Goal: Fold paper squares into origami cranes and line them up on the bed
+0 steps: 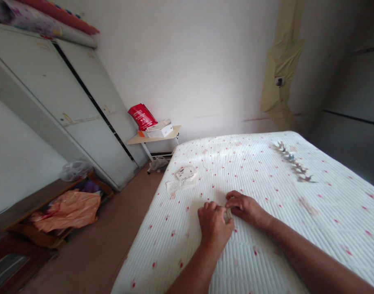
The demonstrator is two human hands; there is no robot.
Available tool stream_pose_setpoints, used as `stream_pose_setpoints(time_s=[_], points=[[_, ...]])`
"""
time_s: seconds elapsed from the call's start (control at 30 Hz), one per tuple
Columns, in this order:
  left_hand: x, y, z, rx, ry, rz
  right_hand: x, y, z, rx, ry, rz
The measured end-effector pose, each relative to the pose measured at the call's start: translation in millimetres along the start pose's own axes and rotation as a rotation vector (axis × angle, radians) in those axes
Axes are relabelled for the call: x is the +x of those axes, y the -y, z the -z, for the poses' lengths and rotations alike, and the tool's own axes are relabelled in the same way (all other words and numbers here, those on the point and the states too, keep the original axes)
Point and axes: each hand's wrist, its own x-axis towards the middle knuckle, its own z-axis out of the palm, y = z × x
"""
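Over the near middle of the mattress (pixel 251 261), my left hand (pixel 214 222) and my right hand (pixel 247 208) meet at their fingertips. Between them is a small piece of folded paper (pixel 228 214), mostly hidden by my fingers. My left hand is closed, with its thumb and fingers around the paper's left side. The right hand's thumb and forefinger pinch the other side. Beyond my left hand lies a loose stack of printed paper pieces (pixel 187 173). Farther off to the right, several small folded paper figures, like origami cranes (pixel 292 161), stand in a row.
A small side table (pixel 134 140) past the mattress's far left corner bears a red bag (pixel 142 116) and a white box (pixel 160 130). Grey metal cabinets (pixel 67 110) line the left wall. An orange plastic bag (pixel 70 208) rests on a low wooden unit (pixel 24 210).
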Motion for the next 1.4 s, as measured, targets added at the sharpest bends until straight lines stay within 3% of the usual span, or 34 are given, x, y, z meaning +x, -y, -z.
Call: stream_pose_setpoints(time_s=[0.47, 1.17, 1.4], points=[[6.7, 15.7, 0.1, -0.011, 0.002, -0.099, -7.4, -5.7, -9.8, -0.064, -0.092, 0.115], [4.5, 10.2, -1.0, 0.123, -0.044, -0.173, -6.2, -1.6, -8.1, -0.116, -0.008, 0.029], [5.5, 11.2, -4.0, 0.056, -0.046, -0.099, 1.5, 5.2, -8.1, -0.16, 0.022, -0.088]])
